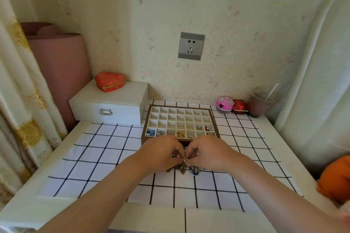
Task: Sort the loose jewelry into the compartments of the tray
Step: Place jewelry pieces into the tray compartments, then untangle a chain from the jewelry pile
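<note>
- Head view: a white table [22, 204] carries a checked cloth [106, 157] over most of its top.
- Two bare forearms reach in from the near edge and converge at the middle of the cloth.
- Left hand [161, 154] is knuckles-up, fingers curled down and inward, tips meeting the other hand's.
- Right hand [207, 154] mirrors it; both pinch one small gold-toned piece [185, 160] between their fingertips, just above the pile.
- Pink roll [60, 73] stands upright off the far left corner, beside a curtain [19, 100].
- White box [113, 108] with a metal clasp sits at the far left corner, lid down.
- Tray [171, 117] lies at the far edge's middle, just beyond the hands; knuckles hide part of its near rim.
- Its near rows hold blue bits [150, 132] in the left corner compartment, gold rings [180, 135] midway and a red bit [207, 128] toward the right.
- Cup [258, 104] with a straw stands at the far right corner.
- Heart box [109, 82], red, rests on the white box.
- Pink ball [224, 103] and a red trinket [240, 106] touch, left of the cup.
- Jewelry [181, 168] lies heaped on the cloth under and just nearer than the fingertips, partly hidden by them.
</note>
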A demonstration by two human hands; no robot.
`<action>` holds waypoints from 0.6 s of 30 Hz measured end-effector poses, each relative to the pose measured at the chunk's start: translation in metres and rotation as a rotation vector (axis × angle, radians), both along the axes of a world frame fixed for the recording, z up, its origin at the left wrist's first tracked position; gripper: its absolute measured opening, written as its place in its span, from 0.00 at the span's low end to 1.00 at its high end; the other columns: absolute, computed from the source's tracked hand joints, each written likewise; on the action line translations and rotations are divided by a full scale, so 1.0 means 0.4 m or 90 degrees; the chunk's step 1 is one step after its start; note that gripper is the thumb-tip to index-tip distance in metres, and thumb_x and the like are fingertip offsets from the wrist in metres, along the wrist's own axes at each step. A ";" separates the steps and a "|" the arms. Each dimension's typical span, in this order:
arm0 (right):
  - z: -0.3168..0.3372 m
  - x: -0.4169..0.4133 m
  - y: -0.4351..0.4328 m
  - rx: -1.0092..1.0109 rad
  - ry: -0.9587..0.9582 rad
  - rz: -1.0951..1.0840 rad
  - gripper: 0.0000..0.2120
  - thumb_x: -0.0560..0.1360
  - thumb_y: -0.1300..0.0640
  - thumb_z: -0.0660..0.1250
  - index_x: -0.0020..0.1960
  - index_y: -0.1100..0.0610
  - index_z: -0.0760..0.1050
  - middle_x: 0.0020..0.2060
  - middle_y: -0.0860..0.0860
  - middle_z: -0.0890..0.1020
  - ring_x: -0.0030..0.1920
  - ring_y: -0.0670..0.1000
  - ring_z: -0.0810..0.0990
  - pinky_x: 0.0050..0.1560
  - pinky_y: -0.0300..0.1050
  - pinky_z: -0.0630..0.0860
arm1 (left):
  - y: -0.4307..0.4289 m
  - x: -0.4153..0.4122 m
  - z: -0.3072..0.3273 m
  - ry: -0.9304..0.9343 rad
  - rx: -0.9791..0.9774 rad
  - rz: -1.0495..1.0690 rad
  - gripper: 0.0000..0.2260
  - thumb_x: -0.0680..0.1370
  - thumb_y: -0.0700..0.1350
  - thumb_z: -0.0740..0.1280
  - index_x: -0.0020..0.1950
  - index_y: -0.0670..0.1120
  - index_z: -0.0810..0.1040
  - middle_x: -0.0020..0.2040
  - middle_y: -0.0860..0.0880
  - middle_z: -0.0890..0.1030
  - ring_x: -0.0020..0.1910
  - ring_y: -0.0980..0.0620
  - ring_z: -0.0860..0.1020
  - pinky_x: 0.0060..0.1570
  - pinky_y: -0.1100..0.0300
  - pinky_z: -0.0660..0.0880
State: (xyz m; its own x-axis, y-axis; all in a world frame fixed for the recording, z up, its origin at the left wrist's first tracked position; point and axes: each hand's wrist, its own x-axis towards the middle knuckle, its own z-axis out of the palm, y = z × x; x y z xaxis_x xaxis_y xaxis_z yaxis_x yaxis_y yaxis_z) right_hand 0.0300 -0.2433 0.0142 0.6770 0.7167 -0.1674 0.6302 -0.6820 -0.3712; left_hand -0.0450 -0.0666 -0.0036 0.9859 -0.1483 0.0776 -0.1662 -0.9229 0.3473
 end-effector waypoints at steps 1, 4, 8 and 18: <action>-0.003 0.000 0.001 0.004 0.004 0.000 0.07 0.72 0.47 0.75 0.50 0.44 0.84 0.44 0.41 0.83 0.44 0.41 0.81 0.46 0.40 0.78 | 0.000 0.002 -0.001 0.003 -0.002 0.004 0.07 0.76 0.55 0.71 0.53 0.60 0.83 0.47 0.60 0.74 0.42 0.61 0.72 0.36 0.68 0.64; -0.010 0.004 0.002 0.018 0.016 0.001 0.05 0.73 0.48 0.75 0.49 0.45 0.84 0.43 0.41 0.83 0.43 0.41 0.80 0.43 0.39 0.77 | 0.003 0.008 -0.003 0.014 -0.012 0.008 0.06 0.75 0.55 0.72 0.52 0.60 0.83 0.46 0.61 0.74 0.40 0.64 0.71 0.36 0.69 0.63; -0.009 0.016 0.002 0.076 0.057 -0.040 0.01 0.74 0.51 0.74 0.43 0.45 0.83 0.41 0.42 0.83 0.38 0.43 0.82 0.40 0.40 0.80 | 0.006 0.008 -0.004 0.000 -0.008 0.006 0.09 0.75 0.56 0.72 0.54 0.60 0.81 0.45 0.62 0.74 0.39 0.67 0.70 0.35 0.71 0.62; -0.022 0.018 0.012 0.020 0.038 -0.010 0.07 0.69 0.47 0.78 0.47 0.44 0.84 0.39 0.41 0.83 0.39 0.43 0.83 0.38 0.37 0.76 | 0.006 0.011 -0.003 0.003 0.000 0.016 0.04 0.75 0.54 0.72 0.50 0.58 0.83 0.44 0.61 0.73 0.43 0.61 0.71 0.36 0.68 0.63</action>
